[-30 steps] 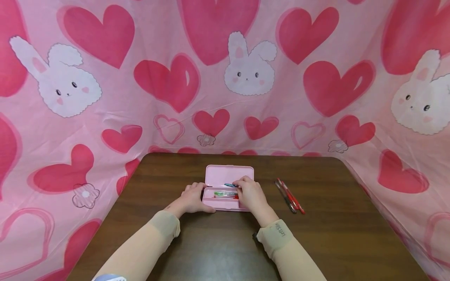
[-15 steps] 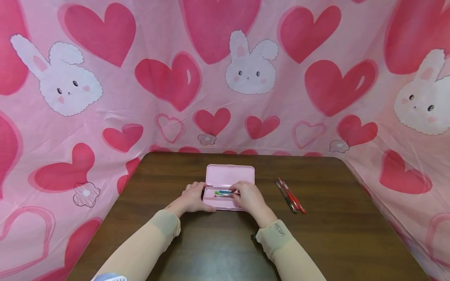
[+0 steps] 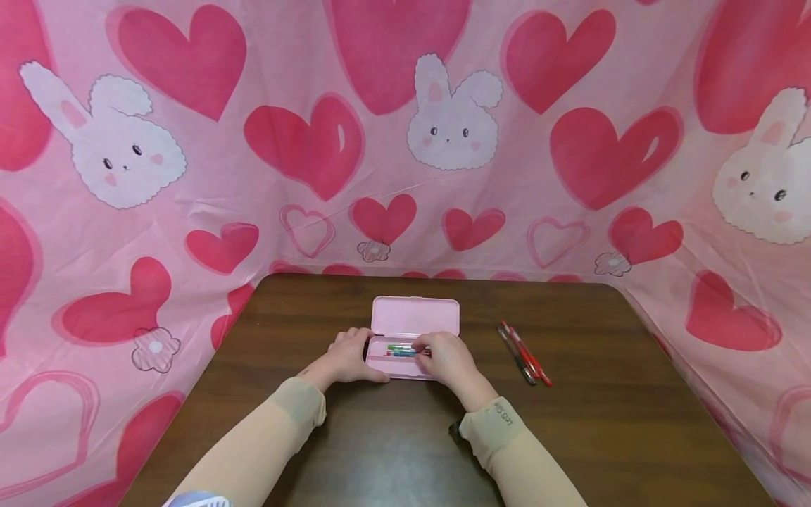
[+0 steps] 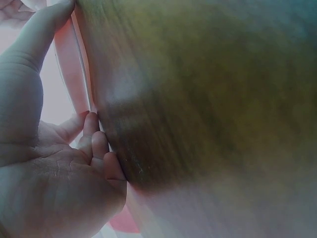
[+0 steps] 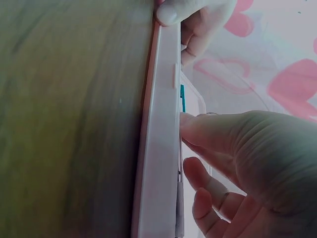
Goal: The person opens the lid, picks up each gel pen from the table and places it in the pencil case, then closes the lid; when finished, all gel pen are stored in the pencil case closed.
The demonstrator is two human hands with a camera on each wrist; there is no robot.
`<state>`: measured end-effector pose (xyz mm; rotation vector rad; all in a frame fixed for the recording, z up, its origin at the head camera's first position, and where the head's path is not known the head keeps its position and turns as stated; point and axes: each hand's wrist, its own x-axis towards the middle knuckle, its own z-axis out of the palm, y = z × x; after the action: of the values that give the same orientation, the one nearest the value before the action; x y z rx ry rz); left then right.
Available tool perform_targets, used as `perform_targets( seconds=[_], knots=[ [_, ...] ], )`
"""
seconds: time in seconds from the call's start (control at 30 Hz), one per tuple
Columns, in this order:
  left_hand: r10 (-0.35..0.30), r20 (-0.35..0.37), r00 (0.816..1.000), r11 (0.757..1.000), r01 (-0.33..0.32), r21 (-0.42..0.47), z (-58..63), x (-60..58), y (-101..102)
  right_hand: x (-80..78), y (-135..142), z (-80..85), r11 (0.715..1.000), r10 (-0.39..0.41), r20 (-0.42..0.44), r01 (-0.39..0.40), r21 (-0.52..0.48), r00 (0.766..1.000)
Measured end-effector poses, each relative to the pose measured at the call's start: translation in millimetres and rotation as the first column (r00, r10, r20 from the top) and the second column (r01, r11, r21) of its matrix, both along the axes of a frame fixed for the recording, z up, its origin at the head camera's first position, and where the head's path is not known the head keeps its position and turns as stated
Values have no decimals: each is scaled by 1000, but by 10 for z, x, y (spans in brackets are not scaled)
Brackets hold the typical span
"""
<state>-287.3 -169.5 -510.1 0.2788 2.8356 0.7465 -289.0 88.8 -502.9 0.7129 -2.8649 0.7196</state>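
An open pink pencil case (image 3: 415, 315) lies on the table, its lid tipped back. My left hand (image 3: 348, 357) holds the case's left end, thumb along the front edge and fingers at the side; the left wrist view shows the fingertips bent against the case wall (image 4: 73, 69). Over the tray's right part, my right hand (image 3: 448, 360) pinches a blue pen (image 3: 402, 354), low among the others. Beside it in the tray is a green pen (image 3: 396, 347). Seen from the right wrist, the case front (image 5: 161, 139) hides most of the tray; a teal strip of pen (image 5: 183, 98) shows.
To the right of the case, red pens (image 3: 526, 352) and a black pen (image 3: 516, 354) lie close together on the brown wooden table (image 3: 602, 415). A pink cloth (image 3: 443, 197) with hearts and rabbits hangs behind and around the table.
My right hand has brought the blue pen from the lid hinge forward and down into the tray, beside the green pen. My left hand stays on the case's end.
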Motion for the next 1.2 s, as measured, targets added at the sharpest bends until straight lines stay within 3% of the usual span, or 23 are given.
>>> perform_targets(
  seconds=[0.7,0.93,1.2],
  knots=[
    [6,-1,1000,1000,-6,4,-84,-50,14,-13,19,-11,992,113,67,-108,-71,991],
    [14,16,1000,1000,-15,16,-73,-45,19,-83,183,46,991,16,61,-7,-133,998],
    [10,9,1000,1000,-10,23,-63,-36,17,-178,595,239,976,-116,18,118,-182,993]
  ],
)
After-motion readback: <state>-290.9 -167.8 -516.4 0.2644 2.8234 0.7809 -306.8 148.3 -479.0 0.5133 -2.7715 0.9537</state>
